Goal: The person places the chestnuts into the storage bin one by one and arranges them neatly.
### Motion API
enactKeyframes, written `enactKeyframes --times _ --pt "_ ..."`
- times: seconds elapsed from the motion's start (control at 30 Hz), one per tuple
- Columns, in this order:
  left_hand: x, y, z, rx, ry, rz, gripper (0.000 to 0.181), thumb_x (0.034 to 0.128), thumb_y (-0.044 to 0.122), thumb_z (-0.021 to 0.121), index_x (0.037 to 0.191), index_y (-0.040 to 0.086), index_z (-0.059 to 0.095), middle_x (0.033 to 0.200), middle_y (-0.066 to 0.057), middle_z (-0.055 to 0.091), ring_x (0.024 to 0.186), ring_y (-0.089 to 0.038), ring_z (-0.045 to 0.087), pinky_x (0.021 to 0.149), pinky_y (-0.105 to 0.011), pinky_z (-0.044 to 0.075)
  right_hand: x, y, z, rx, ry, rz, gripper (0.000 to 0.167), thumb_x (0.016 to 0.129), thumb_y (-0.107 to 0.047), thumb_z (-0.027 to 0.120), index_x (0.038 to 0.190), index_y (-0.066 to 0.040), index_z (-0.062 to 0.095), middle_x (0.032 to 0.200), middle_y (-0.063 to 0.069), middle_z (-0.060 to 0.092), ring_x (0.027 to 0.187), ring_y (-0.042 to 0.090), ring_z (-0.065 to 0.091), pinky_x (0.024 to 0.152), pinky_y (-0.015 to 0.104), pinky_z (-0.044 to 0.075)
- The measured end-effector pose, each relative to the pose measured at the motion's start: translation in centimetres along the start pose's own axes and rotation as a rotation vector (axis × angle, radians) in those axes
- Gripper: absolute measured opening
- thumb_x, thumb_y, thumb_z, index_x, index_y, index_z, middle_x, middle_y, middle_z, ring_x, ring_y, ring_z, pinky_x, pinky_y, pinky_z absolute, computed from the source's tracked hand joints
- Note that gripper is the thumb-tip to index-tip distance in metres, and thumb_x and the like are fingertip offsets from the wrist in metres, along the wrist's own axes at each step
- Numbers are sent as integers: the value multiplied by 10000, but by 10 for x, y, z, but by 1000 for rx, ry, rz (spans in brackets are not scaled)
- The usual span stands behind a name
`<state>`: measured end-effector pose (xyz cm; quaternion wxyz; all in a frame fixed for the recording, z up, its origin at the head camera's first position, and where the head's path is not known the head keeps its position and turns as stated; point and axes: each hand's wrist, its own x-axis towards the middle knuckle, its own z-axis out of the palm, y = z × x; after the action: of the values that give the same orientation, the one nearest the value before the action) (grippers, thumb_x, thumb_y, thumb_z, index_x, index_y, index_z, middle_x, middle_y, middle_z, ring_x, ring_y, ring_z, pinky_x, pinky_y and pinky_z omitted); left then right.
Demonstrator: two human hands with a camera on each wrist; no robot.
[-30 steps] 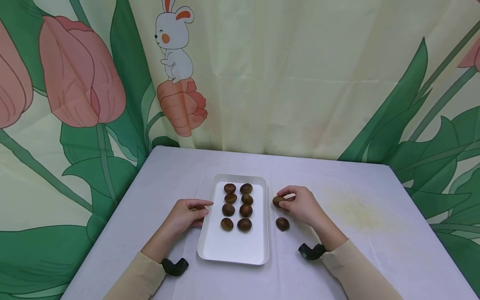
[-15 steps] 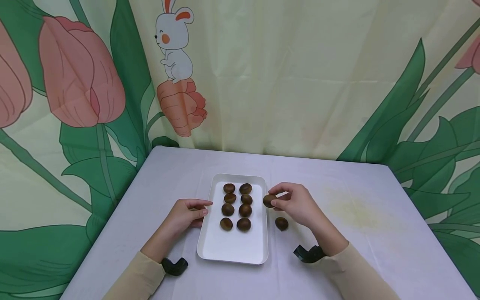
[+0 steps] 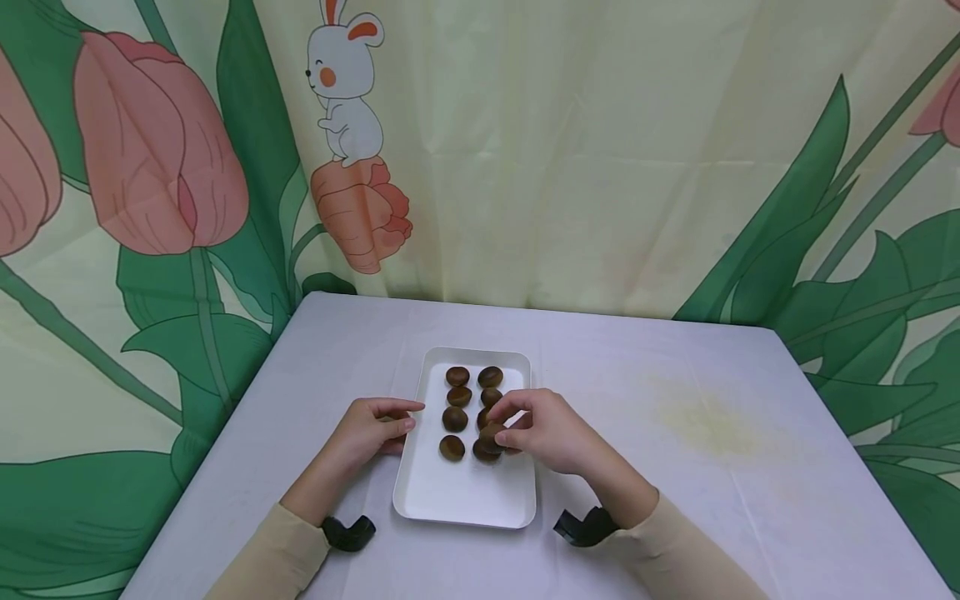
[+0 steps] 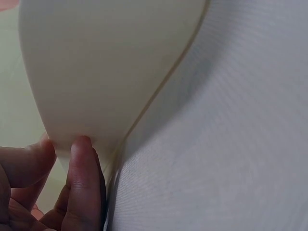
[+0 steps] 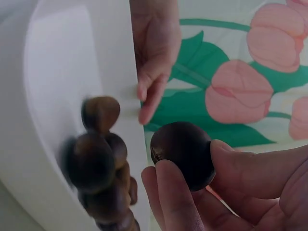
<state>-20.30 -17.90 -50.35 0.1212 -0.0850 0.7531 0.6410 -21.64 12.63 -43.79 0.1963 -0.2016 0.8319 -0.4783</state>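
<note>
Between thumb and fingers, my right hand (image 3: 551, 433) pinches a brown chestnut (image 5: 182, 151) above the right column of chestnuts. A shallow white tray (image 3: 465, 504) carries chestnuts in two columns, the left one plain to see, including its nearest chestnut (image 3: 452, 448). Part of the right column is covered by the right hand and the held chestnut. At the tray's left edge, my left hand (image 3: 375, 429) touches the rim with its extended fingers. In the left wrist view, fingertips (image 4: 82, 154) press against the tray's outer wall (image 4: 110, 62).
A white cloth covers the table (image 3: 712, 467), with a pale yellow stain (image 3: 708, 425) on the right. Behind it hangs a curtain (image 3: 562, 167) printed with tulips and a rabbit. Black wrist devices (image 3: 348, 533) sit below both hands.
My right hand has lifted the chestnut off the table and carried it left over the tray. The other loose chestnut on the table is now hidden. My left hand stays put.
</note>
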Motion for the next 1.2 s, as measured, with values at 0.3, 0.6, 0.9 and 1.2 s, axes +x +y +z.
enactKeyframes --times 0.3,0.6,0.9,1.2 --pt "0 -2 0 -6 -9 7 312 979 10 751 1290 19 774 1228 -223 759 867 -190 792 733 -327 683 1 -8 35 19 -50 -12 173 914 -17 813 1049 -116 770 969 30 764 779 158 752 717 366 665" --pt "-2 -1 -3 -14 -20 7 318 986 14 743 1303 9 765 1251 -237 750 853 -179 785 726 -315 679 6 -7 59 -119 -52 -30 147 904 -94 846 992 -189 777 906 -95 768 693 106 741 652 251 591" --pt "-3 2 -3 -9 -43 28 339 993 36 746 1329 -11 742 1275 -271 727 855 -163 773 724 -306 676 8 -4 70 -199 -57 -35 137 887 -127 857 941 -236 795 836 -162 756 771 27 660 686 231 542" --pt "-2 1 -2 -22 -46 30 350 986 32 756 1331 -18 737 1258 -272 730 846 -153 768 709 -297 673 8 -4 74 -267 -42 -42 120 876 -180 880 917 -253 793 829 -199 760 790 6 648 726 226 524"
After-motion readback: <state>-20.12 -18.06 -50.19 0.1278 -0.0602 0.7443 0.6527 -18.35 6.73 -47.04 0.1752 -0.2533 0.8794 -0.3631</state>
